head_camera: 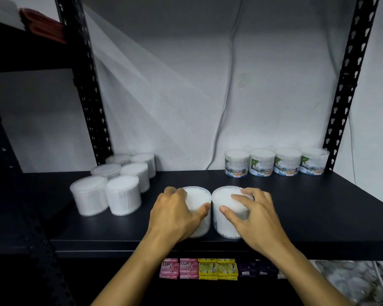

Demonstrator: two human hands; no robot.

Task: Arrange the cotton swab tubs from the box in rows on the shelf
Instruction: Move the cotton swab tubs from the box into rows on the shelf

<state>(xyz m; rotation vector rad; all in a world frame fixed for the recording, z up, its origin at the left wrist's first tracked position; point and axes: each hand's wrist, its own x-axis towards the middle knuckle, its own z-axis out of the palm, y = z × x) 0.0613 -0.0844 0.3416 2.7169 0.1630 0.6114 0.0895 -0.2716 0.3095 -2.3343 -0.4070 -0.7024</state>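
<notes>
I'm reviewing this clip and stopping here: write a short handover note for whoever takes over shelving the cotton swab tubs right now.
Left hand grips one unlabelled tub; right hand grips a second tub. Both tubs stand side by side at the front edge of the black shelf.
Done: six unlabelled tubs in two rows at the left; four labelled tubs in a row at the back right.
Left: slide the two held tubs into a row. The box is out of view, so the remaining count is unknown.

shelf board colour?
Black, matte; the shelf shows best in the head view, the only one.
</notes>
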